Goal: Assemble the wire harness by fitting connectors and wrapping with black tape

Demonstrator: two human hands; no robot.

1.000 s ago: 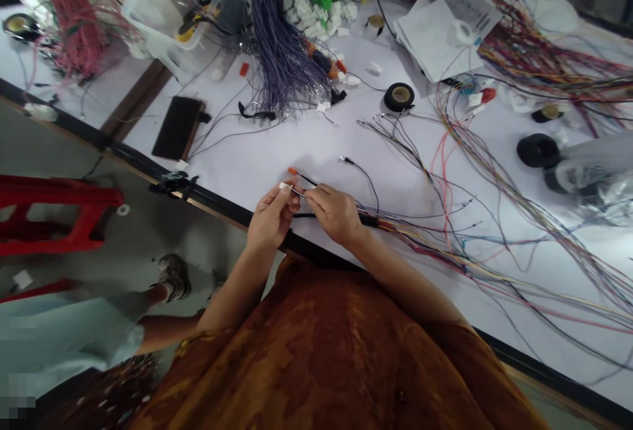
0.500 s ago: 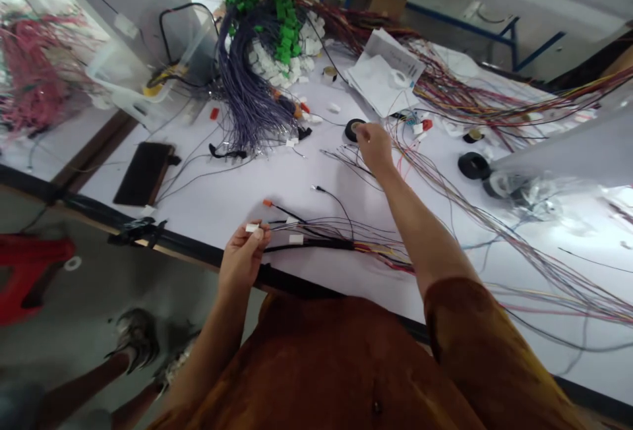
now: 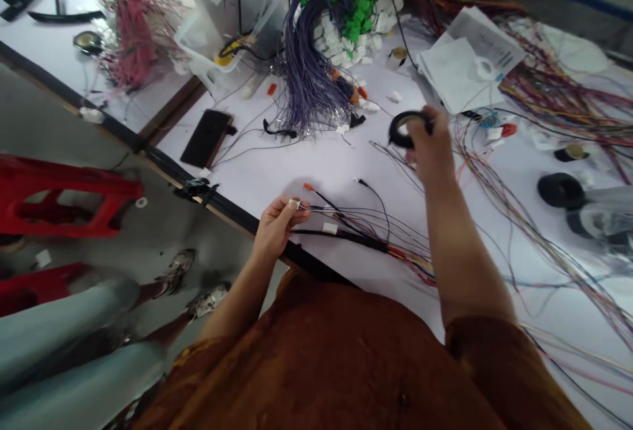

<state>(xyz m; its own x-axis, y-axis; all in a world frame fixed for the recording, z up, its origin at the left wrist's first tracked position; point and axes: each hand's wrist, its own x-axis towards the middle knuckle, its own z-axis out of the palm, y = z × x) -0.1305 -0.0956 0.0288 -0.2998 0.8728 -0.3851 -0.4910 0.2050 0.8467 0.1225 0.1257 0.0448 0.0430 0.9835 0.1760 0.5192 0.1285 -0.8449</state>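
Near the table's front edge, my left hand (image 3: 277,224) pinches a small white connector (image 3: 295,204) with thin wires running from it to the right. Those wires belong to a wire harness (image 3: 363,240), partly sleeved in black, which lies along the edge. An orange-tipped wire (image 3: 308,187) and a white label or connector (image 3: 330,227) show beside it. Further back, my right hand (image 3: 431,143) grips a roll of black electrical tape (image 3: 401,129), tilted up from the table. Loose wire ends (image 3: 386,150) lie just below the roll.
Purple wires (image 3: 309,54) with green and white connectors are heaped at the back. Papers (image 3: 465,74), more black tape (image 3: 560,190) and long wire bundles (image 3: 524,219) spread to the right. A dark phone-like slab (image 3: 206,138) lies left. Red stools (image 3: 64,196) and another person's legs (image 3: 89,344) are below.
My right hand has taken hold of the black tape roll and tilted it up off the table. My left hand still pinches the connector. The view has swung left.
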